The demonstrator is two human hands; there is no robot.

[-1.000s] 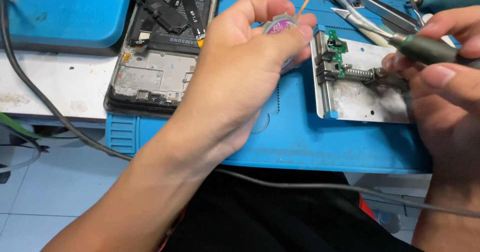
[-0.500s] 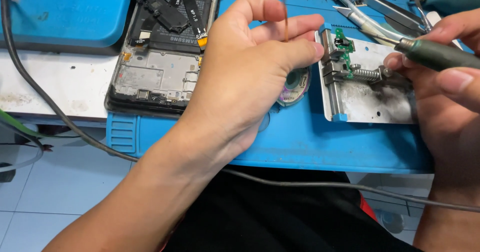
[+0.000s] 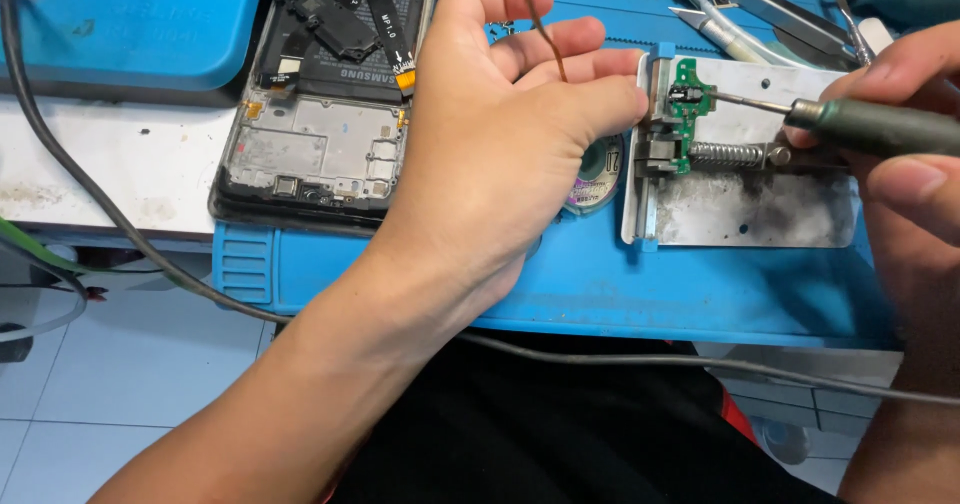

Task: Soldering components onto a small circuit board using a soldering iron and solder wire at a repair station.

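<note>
Mid-frame, our left hand pinches a wick; our right hand holds an iron on the board.

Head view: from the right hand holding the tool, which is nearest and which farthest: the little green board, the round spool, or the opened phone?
From the right hand:
1. Green circuit board, clamped just left of the tool tip.
2. Round spool, farther left, partly under the left hand.
3. Opened phone, far left.

Bare forearms, seemingly black clothing below
</note>
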